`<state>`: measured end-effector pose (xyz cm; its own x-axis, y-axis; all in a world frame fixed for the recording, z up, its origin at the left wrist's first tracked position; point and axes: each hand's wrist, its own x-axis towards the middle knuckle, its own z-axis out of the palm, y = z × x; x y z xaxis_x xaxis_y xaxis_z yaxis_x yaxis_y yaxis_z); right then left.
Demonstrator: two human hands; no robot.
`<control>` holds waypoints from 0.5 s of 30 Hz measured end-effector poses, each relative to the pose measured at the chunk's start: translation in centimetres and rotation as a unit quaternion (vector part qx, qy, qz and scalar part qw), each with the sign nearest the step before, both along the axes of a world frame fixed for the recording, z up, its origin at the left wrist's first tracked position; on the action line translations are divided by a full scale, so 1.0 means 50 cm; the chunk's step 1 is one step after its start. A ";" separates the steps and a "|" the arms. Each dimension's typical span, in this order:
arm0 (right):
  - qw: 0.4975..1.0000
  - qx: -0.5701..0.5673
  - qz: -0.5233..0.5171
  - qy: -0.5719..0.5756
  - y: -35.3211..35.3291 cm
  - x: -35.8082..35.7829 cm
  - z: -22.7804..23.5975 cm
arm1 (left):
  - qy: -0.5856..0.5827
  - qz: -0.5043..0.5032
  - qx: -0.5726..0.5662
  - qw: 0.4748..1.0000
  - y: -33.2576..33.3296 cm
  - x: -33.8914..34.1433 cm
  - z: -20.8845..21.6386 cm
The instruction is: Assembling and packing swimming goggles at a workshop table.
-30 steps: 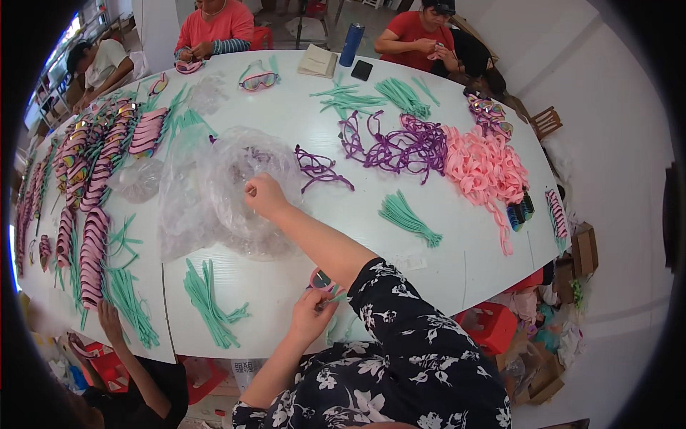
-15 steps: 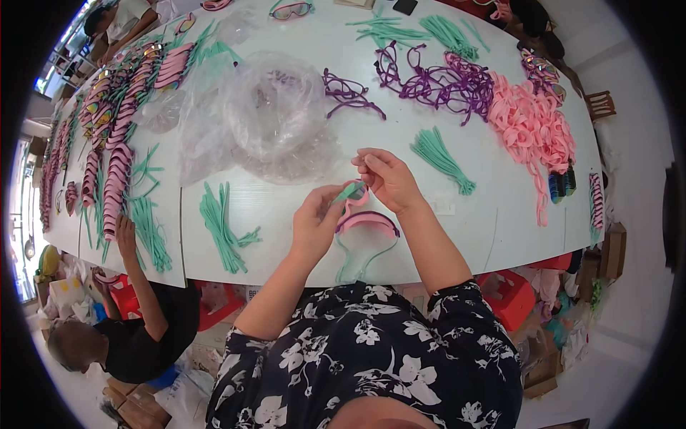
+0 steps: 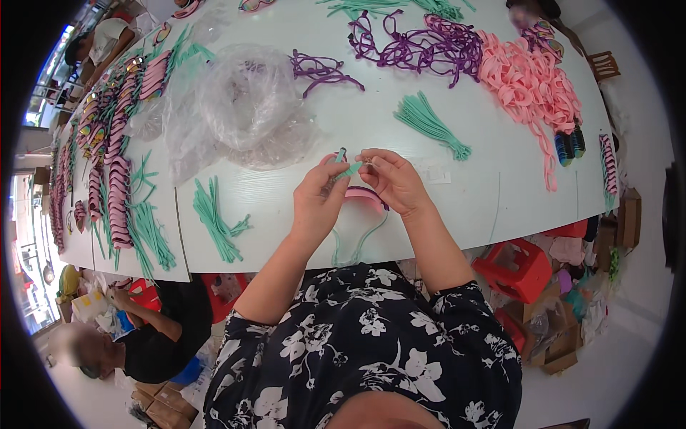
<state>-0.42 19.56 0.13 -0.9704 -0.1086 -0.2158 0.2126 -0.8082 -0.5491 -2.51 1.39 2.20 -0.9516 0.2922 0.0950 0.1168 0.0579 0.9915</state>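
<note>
My left hand (image 3: 319, 201) pinches a short teal strap piece (image 3: 349, 170) above the white table (image 3: 471, 193). My right hand (image 3: 394, 181) meets it from the right, its fingertips closed on a small clear part at the strap's end. Just below both hands lies a pink goggle frame (image 3: 361, 196) with a thin teal strap (image 3: 350, 247) looping off the table's near edge. A crumpled clear plastic bag (image 3: 243, 107) sits beyond the hands.
Bundles of teal straps (image 3: 216, 218) (image 3: 429, 123) lie left and right. Purple straps (image 3: 421, 46) and pink straps (image 3: 525, 82) pile at the far right. Rows of pink goggles (image 3: 114, 186) fill the left. A person (image 3: 150, 336) crouches at lower left; a red stool (image 3: 518, 268) stands right.
My right hand came back from the plastic bag to meet the left hand at the near edge. The view has tilted down, and both hands now hold the teal strap over the pink frame.
</note>
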 end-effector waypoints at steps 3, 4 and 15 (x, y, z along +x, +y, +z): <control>1.000 0.015 -0.005 0.007 -0.001 0.002 -0.004 | -0.032 0.010 0.003 0.999 0.006 0.008 0.009; 1.000 0.025 -0.009 0.011 -0.002 0.002 -0.003 | -0.044 0.009 0.011 0.999 0.007 0.009 0.008; 0.999 0.023 0.000 0.042 -0.016 0.000 -0.002 | -0.129 0.008 0.075 0.989 0.001 0.013 0.006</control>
